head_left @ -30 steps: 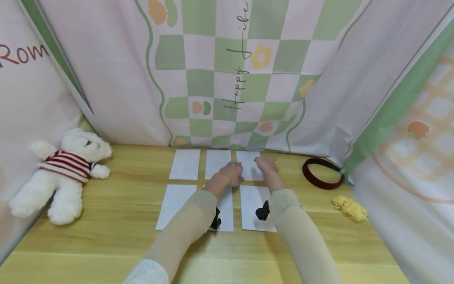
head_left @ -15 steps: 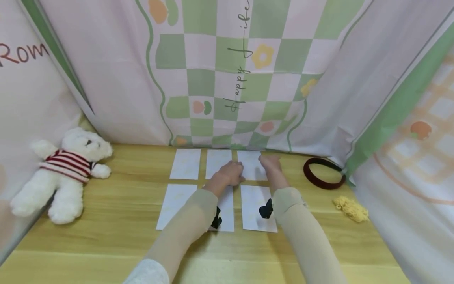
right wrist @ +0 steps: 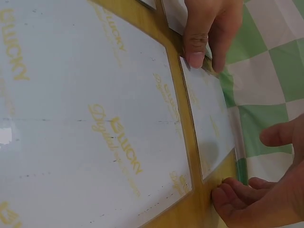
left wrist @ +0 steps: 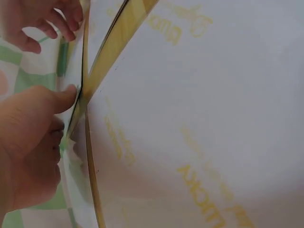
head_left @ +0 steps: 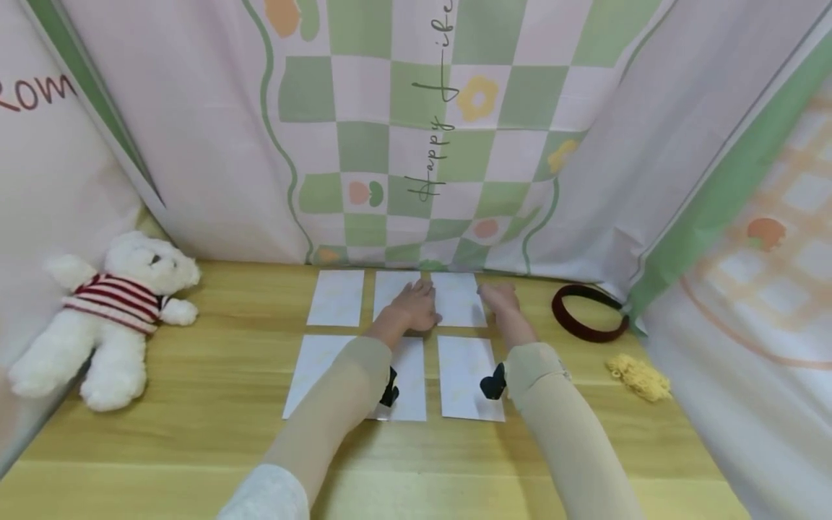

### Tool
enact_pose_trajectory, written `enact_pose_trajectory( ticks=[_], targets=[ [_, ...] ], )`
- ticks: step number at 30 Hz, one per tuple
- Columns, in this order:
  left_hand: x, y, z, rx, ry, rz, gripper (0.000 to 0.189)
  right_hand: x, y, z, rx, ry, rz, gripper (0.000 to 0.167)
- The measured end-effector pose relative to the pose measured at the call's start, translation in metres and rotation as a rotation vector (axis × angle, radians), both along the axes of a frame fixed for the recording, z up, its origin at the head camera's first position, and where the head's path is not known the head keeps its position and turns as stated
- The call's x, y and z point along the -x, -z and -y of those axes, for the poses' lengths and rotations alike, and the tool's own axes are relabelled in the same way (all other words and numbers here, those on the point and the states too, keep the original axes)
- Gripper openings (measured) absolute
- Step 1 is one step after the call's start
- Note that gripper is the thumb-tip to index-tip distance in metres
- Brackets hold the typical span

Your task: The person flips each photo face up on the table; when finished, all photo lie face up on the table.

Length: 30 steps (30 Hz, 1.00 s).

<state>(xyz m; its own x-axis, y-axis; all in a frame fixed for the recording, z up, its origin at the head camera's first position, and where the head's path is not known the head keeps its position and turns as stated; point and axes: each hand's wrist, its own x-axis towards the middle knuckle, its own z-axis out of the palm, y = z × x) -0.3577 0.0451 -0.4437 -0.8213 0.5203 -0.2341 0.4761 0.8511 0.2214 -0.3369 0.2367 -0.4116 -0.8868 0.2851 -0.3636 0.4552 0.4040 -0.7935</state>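
In the head view, a white rectangular paper card with faint yellow lettering (head_left: 458, 300), called the corner card here, lies flat at the back right of six on a pale wooden table (head_left: 221, 433), its long axis running away from the person. The bare left hand (head_left: 416, 307) is at its left edge, reaching across the similar white middle card (head_left: 388, 287) to its left. The bare right hand (head_left: 499, 297) is just beside its right edge, so the left hand looks the nearer. Farther right of the corner card lie a dark red ring-like band (head_left: 564, 319) and a tangled bundle of yellow strands (head_left: 640, 378); well to its left sits a white plush bear in a red-striped top (head_left: 117, 307).

In the left wrist view, the left thumb stands apart from the bent fingers and meets the corner card's near edge; whether fingers press beneath cannot be told.

In the right wrist view, the left thumb tip is at the corner card's near left corner. The right fingers are loosely bent beside its right end, thumb well apart, gripping nothing. No container shows.
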Motion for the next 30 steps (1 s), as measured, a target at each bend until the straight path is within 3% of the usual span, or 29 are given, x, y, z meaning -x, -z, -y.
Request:
enact_pose_trajectory(
  ticks=[3, 8, 18, 26, 30],
  targets=[
    [0.003, 0.001, 0.003, -0.012, 0.012, 0.027, 0.074, 0.001, 0.000, 0.001, 0.010, 0.004, 0.005, 0.081],
    [0.004, 0.002, 0.004, -0.006, 0.018, 0.046, 0.077, 0.006, 0.002, 0.006, 0.117, 0.001, -0.003, 0.082],
    [0.003, 0.003, 0.004, 0.060, 0.048, -0.028, 0.080, 0.015, 0.004, 0.012, 0.145, 0.020, 0.001, 0.091],
    [0.003, 0.003, 0.002, 0.080, 0.069, -0.064, 0.079, 0.014, 0.004, 0.009, 0.186, 0.048, -0.041, 0.080],
    [0.003, 0.002, 0.000, 0.046, 0.061, -0.059, 0.079, 0.010, 0.003, 0.006, 0.183, 0.034, -0.074, 0.073]
  ],
)
